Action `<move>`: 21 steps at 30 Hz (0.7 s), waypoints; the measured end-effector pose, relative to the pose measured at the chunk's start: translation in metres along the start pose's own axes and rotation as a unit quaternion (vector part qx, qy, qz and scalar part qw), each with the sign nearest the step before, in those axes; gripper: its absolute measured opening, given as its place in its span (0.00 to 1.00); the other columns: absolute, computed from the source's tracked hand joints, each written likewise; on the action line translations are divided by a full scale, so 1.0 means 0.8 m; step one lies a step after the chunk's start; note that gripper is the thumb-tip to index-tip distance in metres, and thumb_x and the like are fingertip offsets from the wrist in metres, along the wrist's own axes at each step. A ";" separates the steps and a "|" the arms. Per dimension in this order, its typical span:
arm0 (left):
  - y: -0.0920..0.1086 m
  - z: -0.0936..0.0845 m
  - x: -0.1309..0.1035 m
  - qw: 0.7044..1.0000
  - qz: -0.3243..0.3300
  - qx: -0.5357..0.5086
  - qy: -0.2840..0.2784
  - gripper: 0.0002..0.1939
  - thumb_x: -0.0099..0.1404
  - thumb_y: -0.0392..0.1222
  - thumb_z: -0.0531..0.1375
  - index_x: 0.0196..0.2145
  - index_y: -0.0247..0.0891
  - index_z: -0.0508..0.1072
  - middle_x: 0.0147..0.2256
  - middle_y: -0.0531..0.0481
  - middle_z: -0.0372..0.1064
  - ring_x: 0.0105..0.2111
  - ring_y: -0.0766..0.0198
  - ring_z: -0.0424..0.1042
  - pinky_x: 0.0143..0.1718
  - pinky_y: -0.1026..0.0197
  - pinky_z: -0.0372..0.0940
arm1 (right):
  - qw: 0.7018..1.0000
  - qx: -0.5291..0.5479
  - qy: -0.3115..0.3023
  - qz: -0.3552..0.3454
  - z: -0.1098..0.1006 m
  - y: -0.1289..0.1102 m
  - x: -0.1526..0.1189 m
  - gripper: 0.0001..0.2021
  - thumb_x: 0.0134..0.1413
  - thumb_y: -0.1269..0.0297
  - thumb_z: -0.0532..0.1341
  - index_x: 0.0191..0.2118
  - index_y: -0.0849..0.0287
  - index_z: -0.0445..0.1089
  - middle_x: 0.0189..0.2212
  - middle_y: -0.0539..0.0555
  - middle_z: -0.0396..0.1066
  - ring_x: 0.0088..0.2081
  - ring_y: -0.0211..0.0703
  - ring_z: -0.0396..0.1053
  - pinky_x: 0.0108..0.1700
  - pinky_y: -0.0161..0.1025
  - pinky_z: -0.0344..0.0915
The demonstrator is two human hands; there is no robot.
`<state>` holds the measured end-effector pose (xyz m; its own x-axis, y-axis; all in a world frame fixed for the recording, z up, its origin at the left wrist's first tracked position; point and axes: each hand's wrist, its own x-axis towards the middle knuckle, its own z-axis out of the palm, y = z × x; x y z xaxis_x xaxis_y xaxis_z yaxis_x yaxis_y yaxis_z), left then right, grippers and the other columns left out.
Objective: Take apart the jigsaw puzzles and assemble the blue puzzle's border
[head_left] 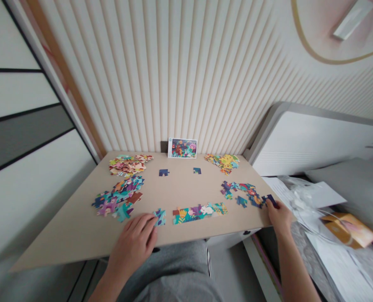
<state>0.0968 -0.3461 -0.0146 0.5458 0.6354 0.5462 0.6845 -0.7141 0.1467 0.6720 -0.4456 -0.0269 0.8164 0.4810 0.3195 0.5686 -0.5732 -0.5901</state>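
The right hand (280, 216) had its thumb and fingers closed on a dark blue puzzle piece (270, 200), held by the near side, probably to leave its far side in view. The left hand (138, 237) lay low over the near edge of the table (177, 191), fingers bent, their tips at a small teal block (161, 217); whether they pressed on it or merely rested there, I could not tell.

Between the hands, nearer the left, ran a strip of joined pieces (192, 216), seemingly laid there to be within reach of both. It looked bright and flat: teal ground, yellow and purple plants, a white figure towards its right part. Just left of the right hand was a loose spread of pieces (254, 197), mostly blue with some red, lying apart from the piles, perhaps to show each shape.

Beyond the left hand lay a blue and purple pile (123, 191), and past that a cream and red pile (128, 167). A yellow pile (226, 161) lay well beyond the right hand; the heaps seemed sorted by colour. Farthest out, ahead of both hands, a picture card (183, 148) stood upright by the wall (177, 84), apparently so its image faced the person.
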 end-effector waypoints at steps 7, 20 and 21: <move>0.001 -0.003 0.001 1.000 0.007 0.007 0.003 0.15 0.69 0.39 0.56 0.51 0.41 0.73 0.48 0.42 0.73 0.48 0.52 0.72 0.52 0.47 0.65 | 0.993 -0.104 0.054 -0.020 0.006 0.002 0.015 0.37 0.51 0.42 0.59 0.59 0.66 0.69 0.49 0.71 0.71 0.49 0.65 0.69 0.52 0.57 0.62; -0.005 0.003 -0.003 1.000 -0.003 -0.001 -0.022 0.14 0.69 0.39 0.57 0.51 0.41 0.73 0.49 0.42 0.72 0.50 0.51 0.71 0.54 0.46 0.64 | 0.993 -0.042 -0.067 -0.088 0.020 -0.057 0.021 0.29 0.45 0.37 0.63 0.40 0.59 0.80 0.43 0.65 0.78 0.46 0.62 0.72 0.44 0.50 0.66; -0.005 0.003 -0.003 1.000 -0.004 0.000 -0.022 0.14 0.69 0.39 0.57 0.51 0.40 0.73 0.49 0.42 0.72 0.50 0.51 0.71 0.54 0.46 0.64 | 0.994 -0.009 -0.069 -0.079 0.018 -0.059 0.021 0.28 0.44 0.38 0.65 0.40 0.60 0.79 0.39 0.64 0.79 0.42 0.60 0.73 0.41 0.48 0.66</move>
<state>0.0942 -0.3442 -0.0187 0.5612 0.6528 0.5089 0.6881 -0.7096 0.1515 0.6576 -0.4007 -0.0046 0.6957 0.6518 0.3019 0.6918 -0.4947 -0.5260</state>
